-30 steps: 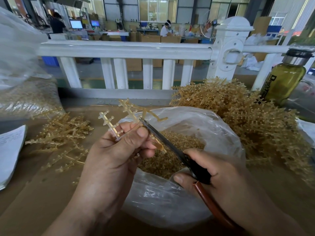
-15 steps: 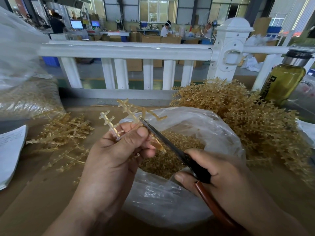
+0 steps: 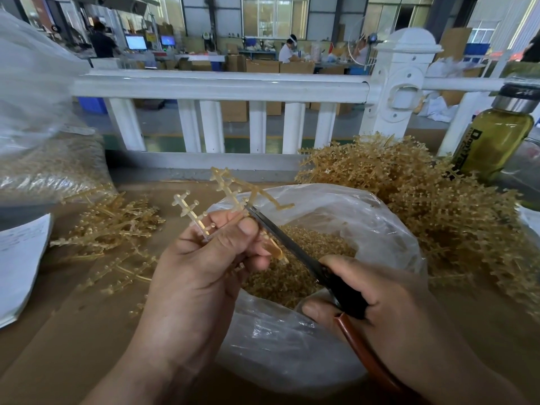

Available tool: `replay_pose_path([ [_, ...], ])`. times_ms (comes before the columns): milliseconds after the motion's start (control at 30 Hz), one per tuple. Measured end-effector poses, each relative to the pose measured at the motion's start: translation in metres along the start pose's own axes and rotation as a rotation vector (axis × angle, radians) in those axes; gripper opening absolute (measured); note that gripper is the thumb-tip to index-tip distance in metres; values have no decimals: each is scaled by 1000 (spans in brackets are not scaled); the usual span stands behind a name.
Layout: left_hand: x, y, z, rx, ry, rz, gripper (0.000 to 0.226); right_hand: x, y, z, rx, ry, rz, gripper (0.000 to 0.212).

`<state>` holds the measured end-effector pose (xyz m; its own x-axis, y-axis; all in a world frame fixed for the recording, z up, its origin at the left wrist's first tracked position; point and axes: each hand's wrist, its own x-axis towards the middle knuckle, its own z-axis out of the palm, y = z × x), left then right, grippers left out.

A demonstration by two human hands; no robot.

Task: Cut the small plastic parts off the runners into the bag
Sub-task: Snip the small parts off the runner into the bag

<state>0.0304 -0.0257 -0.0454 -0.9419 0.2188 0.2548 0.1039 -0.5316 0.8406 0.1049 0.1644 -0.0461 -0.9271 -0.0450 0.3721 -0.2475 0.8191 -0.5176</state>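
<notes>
Clearly the cutting step is in hand. The left hand point(image 3: 204, 267), at the centre of the frame, grips a branched, translucent amber plastic runner point(image 3: 233, 190) between its thumb and curled fingers. It holds the runner over the open mouth of the clear, crinkled plastic bag point(image 3: 380, 229).

The right hand point(image 3: 385, 305), at the lower right, is clenched round the black and brown handles of the dark-bladed scissors point(image 3: 280, 239), thumb on the near side and fingers wrapped over the top. The blades slant up and to the left, and their tips meet the runner just beside the left thumb tip. Whether they are parted or closed on a branch I cannot tell.

Judging by the heap of small amber cut parts point(image 3: 306, 267) lying in the bag, the job is well under way. The big tangled pile of uncut amber runners point(image 3: 438, 211) at the right of the frame suggests much remains. The thin scattered runners point(image 3: 117, 229) at the left look stripped, though that is a guess.

The next move probably calls for a snip at the stub where a part joins the runner. The runner should be turned so that each piece drops inside the bag and not onto the brown cardboard tabletop point(image 3: 73, 331).
</notes>
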Motion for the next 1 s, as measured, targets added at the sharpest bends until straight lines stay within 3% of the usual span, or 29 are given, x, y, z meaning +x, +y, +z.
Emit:
replay_pose_path([
  [733,3,-1,-7,-21,-41,-7,14,0,0,-6,-48,-29,30,33],
  [833,3,-1,-7,-22,-47,-7,23,1,-2,-7,-54,-40,25,34],
  [1000,3,0,-7,-30,-19,-12,7,1,-4,-8,-65,-31,13,36],
])
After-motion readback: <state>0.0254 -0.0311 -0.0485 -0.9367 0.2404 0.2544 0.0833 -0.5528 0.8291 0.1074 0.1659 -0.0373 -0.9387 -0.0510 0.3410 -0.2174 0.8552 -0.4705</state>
